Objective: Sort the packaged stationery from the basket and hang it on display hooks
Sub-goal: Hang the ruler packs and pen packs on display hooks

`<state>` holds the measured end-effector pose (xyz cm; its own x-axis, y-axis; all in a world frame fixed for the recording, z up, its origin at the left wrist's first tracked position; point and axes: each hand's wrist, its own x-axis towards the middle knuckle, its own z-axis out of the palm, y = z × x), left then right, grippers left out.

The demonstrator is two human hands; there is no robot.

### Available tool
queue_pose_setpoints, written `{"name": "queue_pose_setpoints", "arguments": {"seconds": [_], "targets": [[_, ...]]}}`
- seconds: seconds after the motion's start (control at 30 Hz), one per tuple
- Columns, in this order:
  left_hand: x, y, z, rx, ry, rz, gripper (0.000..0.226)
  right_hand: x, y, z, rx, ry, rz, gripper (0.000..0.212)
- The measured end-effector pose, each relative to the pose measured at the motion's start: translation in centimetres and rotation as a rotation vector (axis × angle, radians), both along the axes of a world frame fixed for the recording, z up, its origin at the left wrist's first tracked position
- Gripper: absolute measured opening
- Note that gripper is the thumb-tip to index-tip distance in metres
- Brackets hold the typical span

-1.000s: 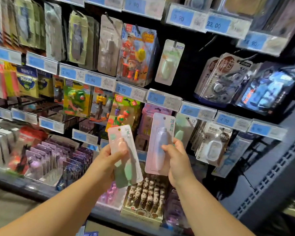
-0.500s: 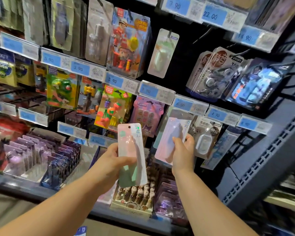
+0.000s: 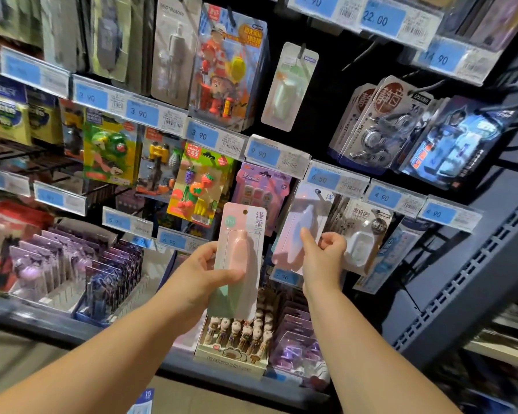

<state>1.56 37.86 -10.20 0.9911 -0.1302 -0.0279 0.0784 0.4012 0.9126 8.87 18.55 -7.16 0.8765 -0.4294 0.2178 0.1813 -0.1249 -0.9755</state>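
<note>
The fingers and thumb of the left hand (image 3: 202, 271) wrap round a pink and green pack (image 3: 240, 234), held upright in front of the shelves, while the right hand (image 3: 323, 258) pinches a pale pack (image 3: 296, 222) whose top is at a hook (image 3: 318, 192) under a blue price tag (image 3: 323, 178).

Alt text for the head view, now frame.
A person's left hand holds a pink-and-green pack before a display rack while the right hand touches a pale lilac pack at a hook under a 6.50 price tag. Other packaged stationery hangs around them.
</note>
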Motion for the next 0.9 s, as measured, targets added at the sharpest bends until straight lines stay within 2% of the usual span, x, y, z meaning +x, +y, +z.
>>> {"name": "queue_pose_setpoints", "arguments": {"seconds": [0.1, 0.17, 0.33, 0.43, 0.5, 0.6, 0.7, 0.9], "targets": [[0.1, 0.0, 0.4, 0.021, -0.003, 0.01, 0.068, -0.2, 0.1, 0.5, -0.121, -0.016, -0.03, 0.022], [0.1, -0.1, 0.4, 0.031, -0.014, 0.006, 0.065, -0.4, 0.1, 0.6, -0.195, -0.032, -0.052, 0.017], [-0.1, -0.8, -0.1, 0.034, -0.009, -0.007, 0.055, -2.0, -0.1, 0.7, -0.328, -0.133, -0.098, 0.024], [-0.2, -1.6, -0.5, 0.032, -0.006, -0.02, 0.05, -3.0, -0.4, 1.0, -0.272, -0.106, 0.162, 0.012], [-0.2, -2.3, -0.6, 0.025, 0.0, -0.047, 0.059, -3.5, -0.3, 0.7, -0.271, -0.015, 0.372, 0.004], [0.2, -3.3, -0.2, 0.025, -0.026, -0.082, 0.059, -3.8, -0.5, -0.2, -0.225, 0.126, 0.579, 0.016], [1.2, -4.2, 0.8, 0.008, -0.071, -0.077, 0.045, -4.0, -1.2, -0.1, -0.135, 0.182, 0.628, 0.019], [3.2, -6.9, 2.1, 0.119, -0.097, -0.038, 0.041, -3.8, -2.6, 1.3, 0.013, 0.139, 0.608, 0.02]]}}
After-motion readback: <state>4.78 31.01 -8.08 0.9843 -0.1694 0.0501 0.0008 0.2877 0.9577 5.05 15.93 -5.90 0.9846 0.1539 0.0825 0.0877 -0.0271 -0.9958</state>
